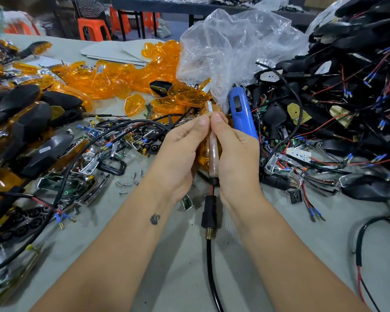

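My left hand (pixel 180 154) and my right hand (pixel 236 154) are pressed together above the grey table (pixel 173 262), both gripping a narrow clear lamp part (pixel 212 154) held upright between them. Its chrome tip (pixel 209 106) sticks out above my fingertips. Red wires leave its lower end and run into a black rubber stem (pixel 208 213) with a brass threaded end, hanging just below my wrists. A black cable (pixel 212 278) trails down from that stem toward me.
A blue electric screwdriver (pixel 242 113) lies just behind my right hand. Orange lenses (pixel 113 79) and black housings (pixel 29 122) pile at the left, a heap of black wired lamp bodies (pixel 338 86) at the right, a clear plastic bag (pixel 234 48) behind. Loose screws (pixel 128 181) lie left of my wrist.
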Demonstrator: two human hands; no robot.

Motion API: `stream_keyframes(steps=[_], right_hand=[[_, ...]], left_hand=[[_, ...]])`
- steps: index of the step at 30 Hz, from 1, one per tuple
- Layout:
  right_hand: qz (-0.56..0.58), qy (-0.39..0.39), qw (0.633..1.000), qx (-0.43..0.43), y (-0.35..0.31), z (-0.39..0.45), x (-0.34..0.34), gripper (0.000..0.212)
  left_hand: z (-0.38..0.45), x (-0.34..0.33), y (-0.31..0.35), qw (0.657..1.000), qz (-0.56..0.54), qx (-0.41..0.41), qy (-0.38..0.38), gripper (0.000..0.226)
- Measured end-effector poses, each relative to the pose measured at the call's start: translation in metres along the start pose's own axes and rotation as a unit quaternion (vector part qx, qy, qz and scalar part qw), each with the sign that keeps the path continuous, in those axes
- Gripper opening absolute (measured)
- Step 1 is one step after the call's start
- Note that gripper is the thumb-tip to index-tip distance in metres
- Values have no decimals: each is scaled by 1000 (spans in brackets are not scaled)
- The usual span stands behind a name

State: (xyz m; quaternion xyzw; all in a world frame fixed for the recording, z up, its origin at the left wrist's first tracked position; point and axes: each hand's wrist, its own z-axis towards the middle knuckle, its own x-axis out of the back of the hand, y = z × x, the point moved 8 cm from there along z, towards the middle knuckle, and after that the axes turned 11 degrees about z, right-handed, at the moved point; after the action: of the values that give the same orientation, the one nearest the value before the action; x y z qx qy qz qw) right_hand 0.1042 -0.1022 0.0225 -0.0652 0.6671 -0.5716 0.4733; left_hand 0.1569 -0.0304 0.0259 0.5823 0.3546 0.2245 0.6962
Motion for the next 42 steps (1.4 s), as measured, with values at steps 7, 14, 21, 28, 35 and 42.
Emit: stream_keyframes(steps=[7, 14, 21, 28, 35, 42], right_hand=[[12, -9, 999, -35, -4, 2, 3, 27], [-207, 12, 974, 88, -23, 8, 11, 41], [-262, -67, 957, 103, -14, 1, -2, 24], [-359, -94, 920, 128, -13, -1, -8, 51], [-200, -118, 972, 37, -16, 4, -4, 16], [-28, -36, 998, -36, -8, 9, 6, 13]], left_hand=[[-1, -1, -10, 999, -5, 38, -3, 35], [-6, -16, -15, 994, -40, 57, -87, 34], [-2, -5, -14, 989, -123, 74, -32, 33], [4, 17, -10, 995, -81, 53, 17, 33], [8, 27, -13, 995, -64, 60, 45, 39], [6, 27, -15, 988, -118, 88, 42, 41]])
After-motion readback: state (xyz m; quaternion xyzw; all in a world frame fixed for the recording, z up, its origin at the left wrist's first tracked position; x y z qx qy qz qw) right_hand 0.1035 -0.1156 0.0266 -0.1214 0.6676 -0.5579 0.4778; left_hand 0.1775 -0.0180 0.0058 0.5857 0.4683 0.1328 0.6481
